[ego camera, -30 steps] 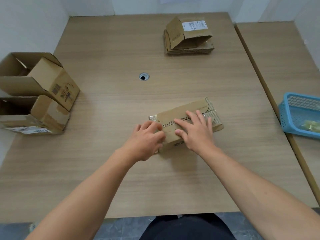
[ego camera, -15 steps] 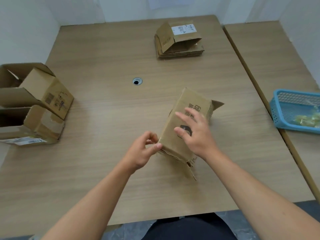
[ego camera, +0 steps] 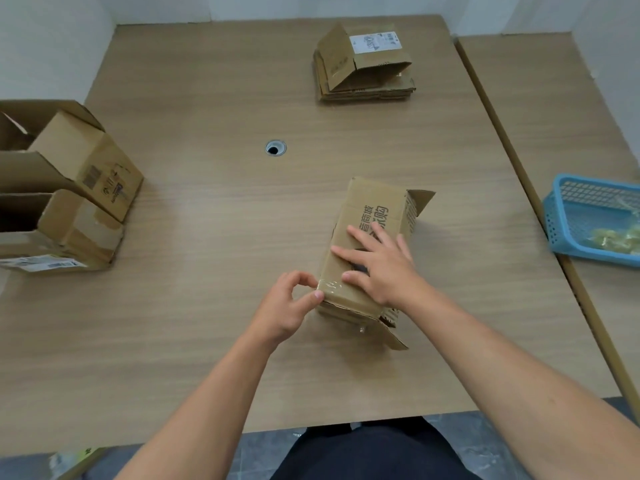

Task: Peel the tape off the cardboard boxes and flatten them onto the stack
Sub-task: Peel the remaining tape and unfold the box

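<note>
A small brown cardboard box (ego camera: 377,209) with printed characters lies on its side near the middle of the table, end flaps hanging open at the near and far ends. My right hand (ego camera: 381,265) presses flat on its top face, fingers spread. A strip of clear tape (ego camera: 330,285) wraps the near left corner. My left hand (ego camera: 287,306) pinches at that tape with thumb and curled forefinger. The stack of flattened boxes (ego camera: 363,91) lies at the far side, and its top box (ego camera: 360,53) is only partly folded down.
Two open cardboard boxes (ego camera: 79,164) (ego camera: 69,233) lie on their sides at the table's left edge. A blue plastic basket (ego camera: 561,220) with scraps inside sits on the adjoining table to the right. A round cable hole (ego camera: 275,148) marks the table's middle.
The box was turned from its taped seam face onto another side, printed face up. My left hand moved to the near left corner and took hold of the tape; my right hand stayed on top.
</note>
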